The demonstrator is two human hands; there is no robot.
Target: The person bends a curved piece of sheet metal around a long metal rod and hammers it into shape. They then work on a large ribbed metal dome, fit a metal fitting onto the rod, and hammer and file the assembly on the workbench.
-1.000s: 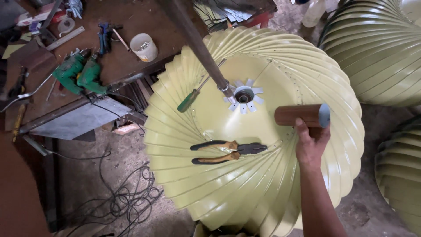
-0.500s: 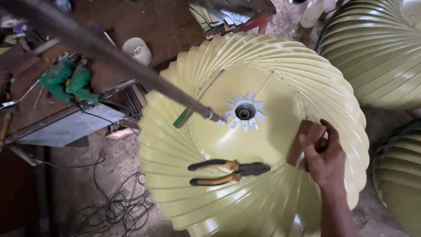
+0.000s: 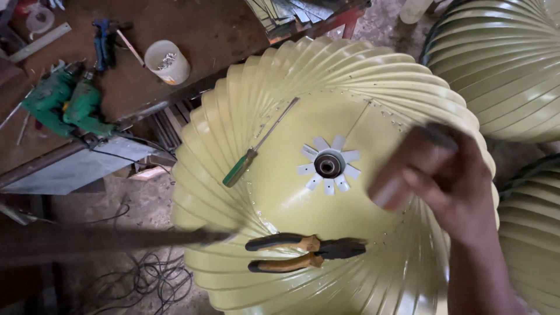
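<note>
Dirt floor and a messy brown workbench [image 3: 192, 35] sit behind a big pale yellow vent dome [image 3: 280, 192] with curved fins. On its flat top lie a green screwdriver [image 3: 240, 168] and pliers [image 3: 303, 254], near the middle hub [image 3: 328, 165]. A long dark rod [image 3: 105, 240] reaches in from the left; the left hand is out of sight. The right hand [image 3: 449, 181] is blurry, curled around a brown tube [image 3: 402, 169] over the dome's right side. It looks like a fitting step; lining parts up with the hub would need care.

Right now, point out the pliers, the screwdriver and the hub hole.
pliers [image 3: 309, 253], head view, on the pivot where the handles meet.
screwdriver [image 3: 239, 168], head view, on the green handle.
hub hole [image 3: 328, 165], head view, on the centre ring.
</note>
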